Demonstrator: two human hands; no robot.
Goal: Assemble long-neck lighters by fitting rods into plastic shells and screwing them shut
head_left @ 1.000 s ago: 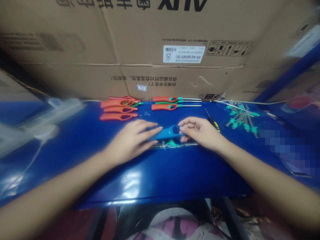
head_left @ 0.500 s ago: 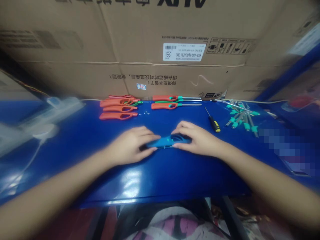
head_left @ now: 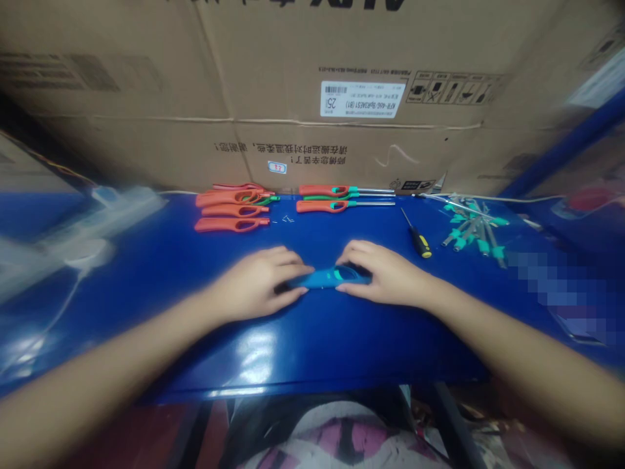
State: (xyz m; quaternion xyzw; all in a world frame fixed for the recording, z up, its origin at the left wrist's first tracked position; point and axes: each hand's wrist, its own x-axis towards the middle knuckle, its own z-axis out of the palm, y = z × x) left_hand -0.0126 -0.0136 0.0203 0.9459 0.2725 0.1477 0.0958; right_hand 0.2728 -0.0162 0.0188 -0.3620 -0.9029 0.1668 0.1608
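Note:
A blue lighter handle shell (head_left: 326, 278) lies on the blue table (head_left: 312, 352) between my hands. My left hand (head_left: 256, 281) covers its left end, fingers curled down and pressing on it. My right hand (head_left: 383, 273) grips its right end with closed fingers around the loop opening. Whatever lies under the shell is hidden by the hands.
Several orange handle shells (head_left: 232, 210) and two orange long-nozzle lighters (head_left: 342, 198) lie at the back by a large cardboard box (head_left: 312, 98). A yellow-black screwdriver (head_left: 417, 240) and a heap of teal-tipped metal tubes (head_left: 471, 228) lie to the right. A white device with a cable (head_left: 88, 247) is left.
A second ago the blue shell was held tilted above a teal and metal inner part; both hands have since lowered and pressed it flat onto the table, covering that part.

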